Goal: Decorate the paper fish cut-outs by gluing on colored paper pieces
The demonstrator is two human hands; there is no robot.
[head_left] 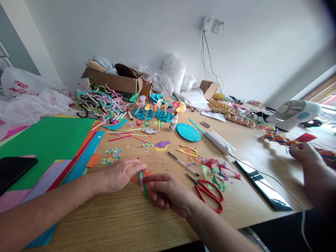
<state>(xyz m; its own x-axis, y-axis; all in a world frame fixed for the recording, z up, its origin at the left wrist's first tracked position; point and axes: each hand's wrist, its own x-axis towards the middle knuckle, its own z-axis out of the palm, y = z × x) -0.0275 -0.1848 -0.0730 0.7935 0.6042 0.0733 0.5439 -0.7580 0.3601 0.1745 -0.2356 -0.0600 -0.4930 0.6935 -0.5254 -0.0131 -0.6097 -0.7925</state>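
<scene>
A small orange paper fish lies on the table between my hands, with pink and green paper strips across its body. My left hand is at its upper left, fingers close together and holding the fish and strip tops. From the right, my right hand grips the fish near its tail, index finger stretched over it and the other fingers curled. Red-handled scissors lie right of that hand, and a pen is above them. Purple and yellow paper fish lie beyond my hands.
Coloured paper sheets and a phone are at left. Behind stand a glue bottle, a blue disc and pipe cleaners. Paper scraps, a power strip and another person's hand are at right.
</scene>
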